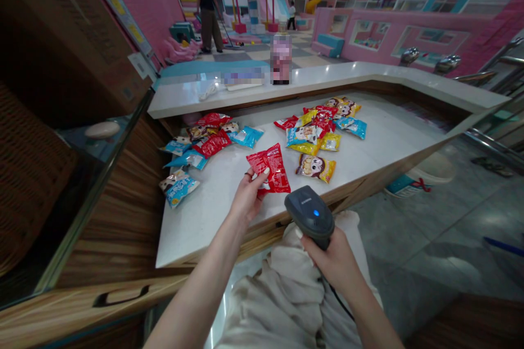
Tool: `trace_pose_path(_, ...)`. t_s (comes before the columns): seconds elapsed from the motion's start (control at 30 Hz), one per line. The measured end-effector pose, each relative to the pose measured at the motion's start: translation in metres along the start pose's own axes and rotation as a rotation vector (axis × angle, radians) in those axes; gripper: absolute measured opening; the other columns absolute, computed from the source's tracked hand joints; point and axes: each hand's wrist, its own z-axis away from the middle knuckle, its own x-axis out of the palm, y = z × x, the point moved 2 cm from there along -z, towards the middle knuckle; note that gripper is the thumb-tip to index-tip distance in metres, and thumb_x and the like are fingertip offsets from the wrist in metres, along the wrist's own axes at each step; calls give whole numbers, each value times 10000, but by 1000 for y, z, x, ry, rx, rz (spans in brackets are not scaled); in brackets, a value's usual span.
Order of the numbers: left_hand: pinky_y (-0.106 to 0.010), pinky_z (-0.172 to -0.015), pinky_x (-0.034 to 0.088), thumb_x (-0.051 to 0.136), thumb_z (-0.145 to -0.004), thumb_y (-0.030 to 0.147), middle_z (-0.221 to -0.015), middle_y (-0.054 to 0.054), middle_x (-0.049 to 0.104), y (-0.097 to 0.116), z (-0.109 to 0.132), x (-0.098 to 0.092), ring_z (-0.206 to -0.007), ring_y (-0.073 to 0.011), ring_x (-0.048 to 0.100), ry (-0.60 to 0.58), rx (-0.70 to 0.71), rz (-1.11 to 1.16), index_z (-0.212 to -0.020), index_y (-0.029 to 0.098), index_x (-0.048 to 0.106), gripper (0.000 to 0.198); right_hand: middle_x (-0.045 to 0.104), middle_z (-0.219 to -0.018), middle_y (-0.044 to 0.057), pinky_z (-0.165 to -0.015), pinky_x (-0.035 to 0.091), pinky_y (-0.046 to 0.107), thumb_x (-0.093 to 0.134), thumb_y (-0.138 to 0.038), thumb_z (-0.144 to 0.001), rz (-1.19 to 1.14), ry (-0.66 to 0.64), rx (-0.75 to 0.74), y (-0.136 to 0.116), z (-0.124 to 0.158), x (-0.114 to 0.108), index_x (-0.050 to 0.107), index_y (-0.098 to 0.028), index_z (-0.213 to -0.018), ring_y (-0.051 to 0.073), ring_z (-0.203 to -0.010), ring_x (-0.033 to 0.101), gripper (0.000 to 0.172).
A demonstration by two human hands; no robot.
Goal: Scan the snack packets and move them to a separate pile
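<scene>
My left hand point(246, 197) pinches a red snack packet point(270, 170) by its lower edge, above the white counter top point(204, 223). My right hand point(327, 262) is wrapped around the grip of a black handheld barcode scanner point(310, 214), whose blue light is lit and whose cable runs down out of view. A loose group of red, blue and white packets point(192, 147) lies left of my hands. Farther right, a heap of yellow and blue packets point(315, 133) includes a yellow one with a cartoon face point(315, 168), close to the counter's edge.
A raised white ledge point(311, 79) runs behind and around the counter, with a blurred upright item point(280, 59) on it. Beige cloth point(282, 294) lies below my arms. A wooden cabinet front point(110, 202) stands left. Beyond, a person point(206, 8) stands in a pink play area.
</scene>
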Motion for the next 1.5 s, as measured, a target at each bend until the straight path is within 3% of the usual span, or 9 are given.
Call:
trace_pose_path(0.13,-227,-682,571,753,-784,187,-979,-18,747,-9,16,13,-747,-115,693,73,-34,104,-1050,199,643,288,658,-559,-5,-472,499,267,712,-374,-814,-102,86,39,6,-6,11,660,-181,-811,177,-450,605,200)
trace_pose_path(0.37,-277,-827,584,633,-887,228,-996,-66,747,-27,46,44,-839,-153,721,41,-162,294,-1032,155,660,164,772,-941,88,-786,562,360,768,-390,-777,-67,333,-45,8,-28,30,698,-163,-1060,247,-830,713,370)
trace_pose_path(0.47,-294,-854,583,626,-900,250,-987,-81,748,-30,53,51,-862,-172,727,-12,-200,306,-1033,139,663,177,775,-967,82,-814,550,364,765,-336,-760,-57,392,-64,11,-35,33,690,-168,-1105,251,-864,708,391)
trace_pose_path(0.6,-317,-874,584,594,-931,262,-1003,-100,753,-28,54,52,-871,-189,732,-73,-224,340,-1041,123,671,193,779,-972,83,-808,551,356,725,-280,-771,-176,396,-62,17,-38,34,707,-155,-1081,239,-849,707,335)
trace_pose_path(0.83,-309,-855,602,622,-909,175,-1045,-101,758,-28,40,39,-825,-167,730,14,-112,318,-1058,118,681,171,767,-938,97,-848,544,372,709,-281,-777,-189,437,-107,12,-36,26,720,-132,-972,234,-844,695,245)
trace_pose_path(0.97,-291,-811,609,630,-903,175,-1031,-107,758,-29,30,34,-829,-171,730,-11,-105,267,-1056,116,678,171,765,-938,102,-823,550,368,728,-313,-772,-189,391,-83,14,-39,23,703,-136,-1004,236,-829,700,293)
trace_pose_path(1.13,-287,-718,609,652,-901,230,-1045,-100,750,-20,13,24,-808,-167,716,-19,-98,175,-1076,138,675,200,734,-738,46,-603,543,314,716,-382,-802,-193,218,-19,24,-42,17,676,-154,-946,195,-566,648,272)
trace_pose_path(1.37,-247,-681,563,670,-894,329,-986,-92,749,-11,-11,11,-759,-139,693,-12,-6,72,-1020,130,673,236,773,-927,107,-743,531,335,666,-317,-837,124,17,-119,8,-35,9,691,-159,-1034,284,-882,717,254)
trace_pose_path(1.5,-266,-749,548,724,-847,355,-973,-86,754,-12,-17,10,-769,-144,693,-15,38,29,-1014,133,672,283,767,-905,99,-724,514,328,653,-282,-833,244,-57,-141,-2,-30,15,690,-172,-999,289,-867,712,203)
